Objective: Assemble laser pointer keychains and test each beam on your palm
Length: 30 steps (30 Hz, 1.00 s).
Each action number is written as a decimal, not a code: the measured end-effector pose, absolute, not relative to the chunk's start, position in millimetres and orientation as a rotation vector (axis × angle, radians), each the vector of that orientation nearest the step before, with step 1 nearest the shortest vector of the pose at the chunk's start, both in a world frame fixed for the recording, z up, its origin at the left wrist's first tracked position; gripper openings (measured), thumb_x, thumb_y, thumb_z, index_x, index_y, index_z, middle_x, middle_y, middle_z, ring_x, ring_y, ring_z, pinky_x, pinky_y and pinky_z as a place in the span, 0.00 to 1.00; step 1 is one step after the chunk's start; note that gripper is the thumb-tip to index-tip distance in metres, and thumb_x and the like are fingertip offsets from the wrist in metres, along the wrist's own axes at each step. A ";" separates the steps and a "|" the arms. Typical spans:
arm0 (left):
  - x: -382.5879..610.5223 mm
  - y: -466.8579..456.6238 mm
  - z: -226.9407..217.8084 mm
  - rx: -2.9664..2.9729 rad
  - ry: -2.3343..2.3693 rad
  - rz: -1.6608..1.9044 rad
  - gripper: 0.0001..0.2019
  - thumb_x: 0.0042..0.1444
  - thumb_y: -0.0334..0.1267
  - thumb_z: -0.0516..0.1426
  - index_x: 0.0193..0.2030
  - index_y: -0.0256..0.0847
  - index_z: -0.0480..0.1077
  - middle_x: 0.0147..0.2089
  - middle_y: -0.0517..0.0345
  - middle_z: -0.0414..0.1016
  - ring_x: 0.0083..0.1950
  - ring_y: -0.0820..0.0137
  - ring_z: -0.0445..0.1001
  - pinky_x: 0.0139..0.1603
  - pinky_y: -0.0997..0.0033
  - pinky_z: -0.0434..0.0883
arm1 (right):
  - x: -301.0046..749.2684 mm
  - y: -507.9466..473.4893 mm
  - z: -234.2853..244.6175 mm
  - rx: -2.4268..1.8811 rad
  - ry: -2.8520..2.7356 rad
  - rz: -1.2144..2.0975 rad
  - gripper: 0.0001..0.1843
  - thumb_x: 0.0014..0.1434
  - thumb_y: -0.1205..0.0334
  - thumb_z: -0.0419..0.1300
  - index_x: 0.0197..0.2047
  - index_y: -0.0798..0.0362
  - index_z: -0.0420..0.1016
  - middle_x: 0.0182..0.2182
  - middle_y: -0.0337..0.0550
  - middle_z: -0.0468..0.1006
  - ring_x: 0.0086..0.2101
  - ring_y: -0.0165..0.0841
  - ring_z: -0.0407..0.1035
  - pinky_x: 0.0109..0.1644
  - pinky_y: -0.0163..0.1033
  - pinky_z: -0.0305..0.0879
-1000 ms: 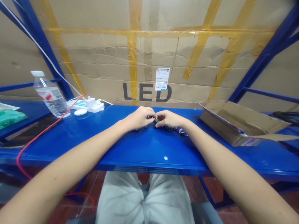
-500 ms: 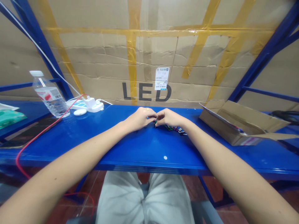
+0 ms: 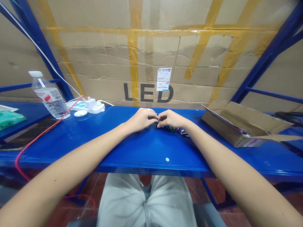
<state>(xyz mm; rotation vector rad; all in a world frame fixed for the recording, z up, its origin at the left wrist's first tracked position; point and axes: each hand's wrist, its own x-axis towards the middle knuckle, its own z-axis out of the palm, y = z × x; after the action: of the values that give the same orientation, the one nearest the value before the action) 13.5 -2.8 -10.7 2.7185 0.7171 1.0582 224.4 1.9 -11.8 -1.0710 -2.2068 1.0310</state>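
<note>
Both hands [image 3: 142,120] [image 3: 172,118] at clips [image 3: 184,133], as before

Above the blue tabletop [image 3: 142,151] are two hands: one left hand [image 3: 143,119] and one right hand [image 3: 171,119]. On its middle lie several small coloured clips [image 3: 184,133], too small and covered to count. Its left part carries one bottle [image 3: 50,97], one power strip [image 3: 96,109] and one round white object [image 3: 80,113]; one red cable [image 3: 16,163] crosses it. On its right part stands one open box [image 3: 224,131]. Behind it: one large carton [image 3: 101,69], one label [image 3: 163,79], three printed letters [image 3: 146,93].
</note>
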 end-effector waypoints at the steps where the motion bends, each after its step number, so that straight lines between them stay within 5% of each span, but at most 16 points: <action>1: 12.4 -4.1 -8.2 2.713 0.736 1.048 0.06 0.56 0.32 0.61 0.39 0.42 0.81 0.40 0.55 0.83 0.41 0.68 0.80 0.45 0.68 0.74 | 224.3 2.1 -12.1 -1.067 -2.208 1.034 0.09 0.43 0.63 0.68 0.31 0.55 0.79 0.25 0.37 0.78 0.28 0.31 0.69 0.35 0.37 0.65; 9: -1.5 -4.7 5.7 2.933 0.809 0.658 0.11 0.58 0.32 0.56 0.43 0.42 0.80 0.42 0.53 0.81 0.44 0.65 0.77 0.47 0.66 0.70 | 224.6 0.5 -6.6 -1.020 -2.186 1.125 0.09 0.44 0.63 0.68 0.31 0.54 0.76 0.26 0.37 0.78 0.28 0.30 0.70 0.35 0.37 0.67; 16: -10.2 -3.5 7.8 2.948 0.947 0.412 0.07 0.53 0.37 0.60 0.36 0.44 0.80 0.35 0.55 0.80 0.39 0.65 0.75 0.40 0.68 0.67 | 227.8 -2.3 0.0 -1.000 -2.078 1.138 0.13 0.46 0.59 0.70 0.33 0.55 0.75 0.28 0.41 0.79 0.29 0.31 0.71 0.36 0.40 0.69; 24: 7.6 -6.4 1.9 2.365 0.991 0.936 0.13 0.55 0.46 0.62 0.39 0.37 0.76 0.36 0.52 0.81 0.36 0.67 0.77 0.37 0.68 0.71 | 213.8 -8.6 0.4 -0.918 -1.958 1.011 0.14 0.47 0.54 0.70 0.30 0.55 0.74 0.24 0.37 0.74 0.26 0.28 0.64 0.32 0.37 0.62; 30: 13.7 -6.0 -2.2 2.119 0.987 1.188 0.11 0.52 0.42 0.64 0.35 0.35 0.76 0.32 0.54 0.80 0.33 0.69 0.76 0.35 0.69 0.72 | 198.1 -11.6 -7.0 -0.954 -1.903 0.776 0.15 0.48 0.54 0.70 0.32 0.57 0.78 0.28 0.43 0.80 0.31 0.34 0.71 0.36 0.39 0.64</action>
<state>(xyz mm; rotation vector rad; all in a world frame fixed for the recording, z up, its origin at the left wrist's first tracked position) 13.7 -6.0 -2.2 2.1191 0.9865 1.1878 198.1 -11.6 -7.0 -0.9539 -1.9027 0.7761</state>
